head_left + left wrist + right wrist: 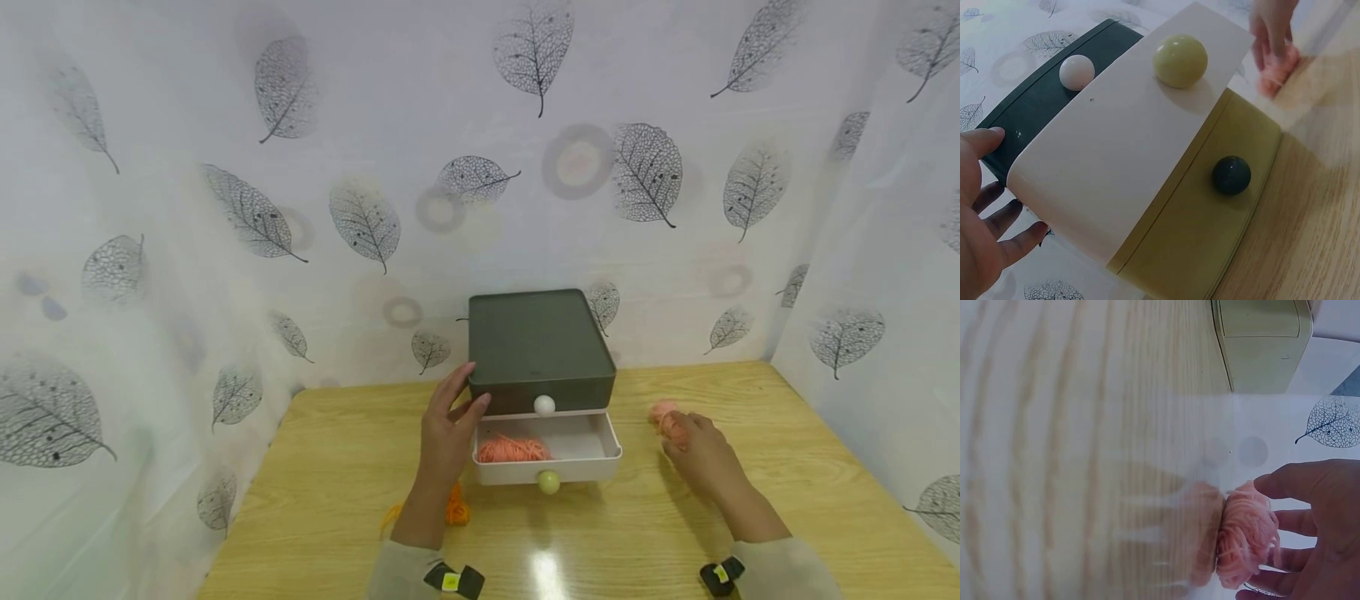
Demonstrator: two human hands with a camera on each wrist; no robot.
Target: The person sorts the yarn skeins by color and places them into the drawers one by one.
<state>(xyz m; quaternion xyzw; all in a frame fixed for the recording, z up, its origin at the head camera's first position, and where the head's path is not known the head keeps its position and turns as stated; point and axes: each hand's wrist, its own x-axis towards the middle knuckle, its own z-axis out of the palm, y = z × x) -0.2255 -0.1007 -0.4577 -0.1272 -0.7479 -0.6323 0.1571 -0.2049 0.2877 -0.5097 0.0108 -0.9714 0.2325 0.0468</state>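
A small drawer chest stands on the table, with a dark green top tier (542,337), a pulled-out white drawer (491,474) and an olive bottom drawer (1200,206). Inside the white drawer lies a bundle of coral yarn (513,450). My left hand (448,421) rests at the chest's left front corner, thumb on the green front and fingers along the side. To the right of the chest, my right hand (703,454) holds a pink yarn bundle (1244,537) on the table, thumb at one end and fingers curled behind it.
A bundle of orange yarn (457,507) lies on the wooden table (337,442), partly hidden behind my left forearm. Round knobs stick out from the drawers, among them a light green knob (549,482). A leaf-print curtain (352,125) hangs behind the table.
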